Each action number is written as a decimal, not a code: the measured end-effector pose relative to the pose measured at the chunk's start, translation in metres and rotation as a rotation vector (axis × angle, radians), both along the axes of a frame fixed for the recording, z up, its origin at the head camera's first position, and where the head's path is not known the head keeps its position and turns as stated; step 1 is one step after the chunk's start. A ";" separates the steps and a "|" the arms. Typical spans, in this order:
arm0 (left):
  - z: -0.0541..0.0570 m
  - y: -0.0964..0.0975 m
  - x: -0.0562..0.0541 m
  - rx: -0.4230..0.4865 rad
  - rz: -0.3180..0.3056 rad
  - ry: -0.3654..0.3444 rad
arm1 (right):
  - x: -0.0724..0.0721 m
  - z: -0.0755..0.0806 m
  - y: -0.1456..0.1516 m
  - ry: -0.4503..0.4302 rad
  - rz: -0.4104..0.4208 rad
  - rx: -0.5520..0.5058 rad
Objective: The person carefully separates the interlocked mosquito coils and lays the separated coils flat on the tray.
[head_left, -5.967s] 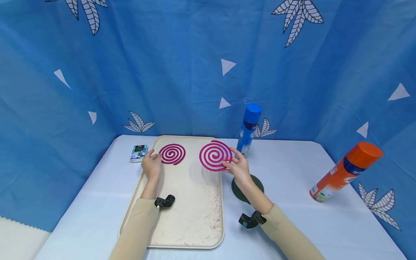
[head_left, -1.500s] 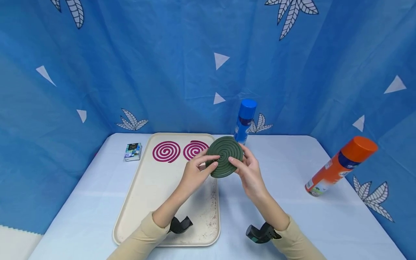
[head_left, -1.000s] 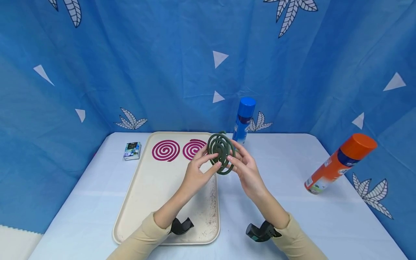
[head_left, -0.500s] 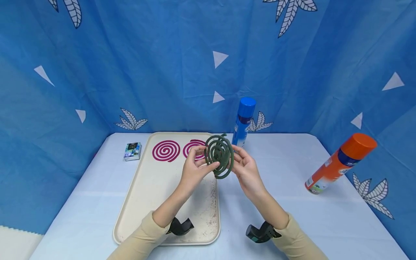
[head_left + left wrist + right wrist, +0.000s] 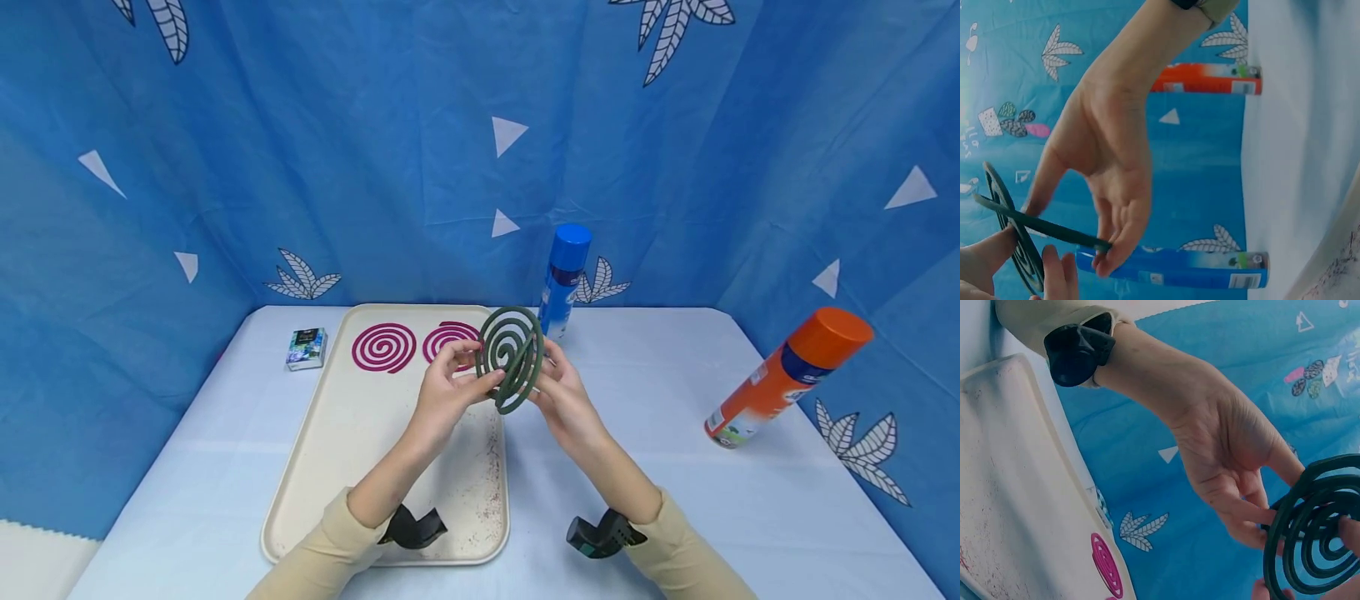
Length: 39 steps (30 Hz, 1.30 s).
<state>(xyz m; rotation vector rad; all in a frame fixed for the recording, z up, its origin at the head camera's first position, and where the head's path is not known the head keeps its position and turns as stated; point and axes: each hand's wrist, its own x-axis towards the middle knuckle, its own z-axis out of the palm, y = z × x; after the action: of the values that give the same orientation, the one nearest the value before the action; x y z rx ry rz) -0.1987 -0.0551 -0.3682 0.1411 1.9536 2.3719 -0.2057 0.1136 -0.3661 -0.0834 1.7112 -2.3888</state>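
Observation:
Both hands hold a green mosquito coil (image 5: 517, 371) upright above the right edge of the beige tray (image 5: 382, 467). Its flat spirals are spread apart and cross each other, apparently two nested coils. My left hand (image 5: 442, 400) pinches its left side, thumb in front. On the far side, my right hand (image 5: 562, 396) grips it, its fingers partly hidden by the windings. In the left wrist view, the right hand (image 5: 1116, 162) pinches the end of one green strand (image 5: 1054, 230). Two magenta mosquito coils, one at left (image 5: 383, 347) and one partly covered at right (image 5: 448, 333), lie on the tray's far end.
Beyond the right hand stands a blue spray can (image 5: 566, 279). An orange-capped spray can (image 5: 787, 375) stands farther right. Left of the tray lies a small printed box (image 5: 306, 348). A blue patterned cloth (image 5: 375, 167) hangs behind the white-covered table (image 5: 637, 483).
The magenta coils, earlier in the hands, now lie on the tray. The green coil, once on the table, is up in both hands, and its flat disc has spread into crossing spirals.

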 end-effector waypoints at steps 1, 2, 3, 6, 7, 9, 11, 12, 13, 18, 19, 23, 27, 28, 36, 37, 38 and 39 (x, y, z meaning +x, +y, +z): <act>0.001 -0.001 0.000 0.007 0.016 0.011 | -0.001 0.000 0.000 -0.005 -0.021 0.003; 0.001 -0.002 -0.001 0.014 0.035 0.023 | -0.001 -0.001 0.001 -0.010 -0.044 0.006; 0.002 -0.003 -0.001 0.022 0.054 0.036 | -0.002 -0.001 0.002 -0.019 -0.064 0.005; 0.002 -0.006 -0.003 0.056 0.121 0.063 | -0.005 -0.003 0.004 -0.043 -0.101 0.009; 0.003 -0.007 -0.003 0.075 0.141 0.067 | -0.006 -0.003 0.005 -0.053 -0.112 0.009; 0.003 -0.009 -0.005 0.100 0.179 0.080 | -0.007 -0.002 0.006 -0.069 -0.129 0.010; 0.002 -0.010 -0.007 0.122 0.209 0.091 | -0.007 -0.002 0.007 -0.074 -0.140 0.014; 0.002 -0.011 -0.008 0.131 0.220 0.098 | -0.008 -0.002 0.008 -0.073 -0.148 0.014; 0.002 -0.011 -0.009 0.132 0.229 0.105 | -0.008 -0.001 0.009 -0.070 -0.158 0.016; -0.001 -0.012 -0.012 0.100 0.278 0.119 | -0.009 -0.001 0.010 -0.032 -0.200 0.031; -0.002 -0.012 -0.012 0.100 0.284 0.119 | -0.009 -0.002 0.011 -0.022 -0.213 0.030; -0.003 -0.011 -0.011 0.127 0.300 0.122 | -0.007 -0.002 0.009 0.014 -0.250 0.010; -0.004 -0.012 -0.010 0.147 0.321 0.135 | -0.003 -0.003 0.006 0.040 -0.216 0.003; -0.004 -0.012 -0.010 0.147 0.324 0.140 | -0.002 -0.003 0.005 0.044 -0.205 0.005; 0.000 -0.018 -0.015 0.081 0.314 0.156 | -0.006 0.003 0.010 0.039 -0.155 0.049; 0.001 -0.020 -0.015 0.072 0.312 0.157 | -0.007 0.004 0.013 0.040 -0.144 0.059; 0.002 -0.021 -0.016 0.067 0.312 0.159 | -0.008 0.006 0.015 0.042 -0.134 0.071; 0.004 -0.023 -0.016 0.054 0.311 0.162 | -0.009 0.007 0.018 0.044 -0.124 0.079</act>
<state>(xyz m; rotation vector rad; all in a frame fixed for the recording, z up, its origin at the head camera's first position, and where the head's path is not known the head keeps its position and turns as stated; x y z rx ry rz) -0.2148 -0.0781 -0.3644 0.0339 2.1203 2.6848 -0.2145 0.1312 -0.3591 -0.0187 1.8809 -2.4182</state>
